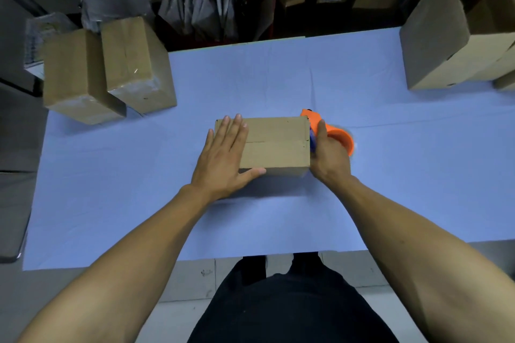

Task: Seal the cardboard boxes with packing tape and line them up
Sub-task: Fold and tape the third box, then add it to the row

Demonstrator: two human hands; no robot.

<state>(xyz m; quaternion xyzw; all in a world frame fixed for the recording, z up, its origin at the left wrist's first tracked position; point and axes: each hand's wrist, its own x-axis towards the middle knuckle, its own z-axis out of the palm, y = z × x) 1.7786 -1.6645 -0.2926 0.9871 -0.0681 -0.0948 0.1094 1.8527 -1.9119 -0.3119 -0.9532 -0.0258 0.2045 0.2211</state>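
At the centre of the frame the box (274,145) lies with its seam running left to right. The left hand (224,156) presses flat on its left end, fingers straight; the right hand (328,153) grips the orange tape dispenser (331,131) at the seam's right end, so the pull probably goes leftward.

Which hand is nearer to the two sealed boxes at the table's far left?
Left. The left hand lies flat on the middle box, nearer the two sealed boxes; the right hand holds the tape dispenser beyond it.
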